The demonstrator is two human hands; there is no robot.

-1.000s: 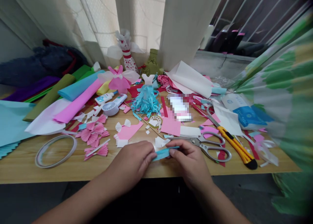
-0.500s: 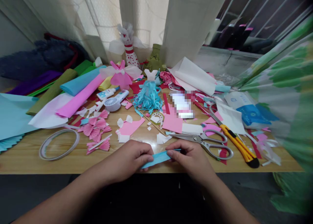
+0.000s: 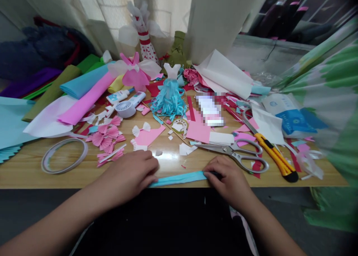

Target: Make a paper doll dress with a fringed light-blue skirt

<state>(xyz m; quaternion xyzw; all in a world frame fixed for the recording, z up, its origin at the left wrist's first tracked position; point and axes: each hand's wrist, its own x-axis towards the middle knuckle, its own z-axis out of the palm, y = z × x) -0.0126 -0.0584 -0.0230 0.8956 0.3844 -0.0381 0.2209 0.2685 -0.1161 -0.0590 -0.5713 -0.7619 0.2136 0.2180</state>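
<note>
A long folded strip of blue paper (image 3: 179, 179) lies stretched along the front edge of the wooden table (image 3: 84, 177). My left hand (image 3: 131, 176) pinches its left end, fingers curled down on it. My right hand (image 3: 228, 177) pinches the right end in the same way. The two hands are well apart, with the strip taut between them. Silver scissors (image 3: 237, 154) lie just behind my right hand.
A yellow utility knife (image 3: 275, 159), a tape roll (image 3: 63, 160), pink paper fans (image 3: 107, 140), a blue paper dress (image 3: 169, 95), a small white fan (image 3: 125, 108), crepe rolls (image 3: 81, 99) and scraps crowd the table. A green-patterned cloth (image 3: 327, 99) hangs at right.
My hands have moved apart, left hand leftward and right hand rightward, drawing the short blue piece out into a long strip. The view has tilted slightly down.
</note>
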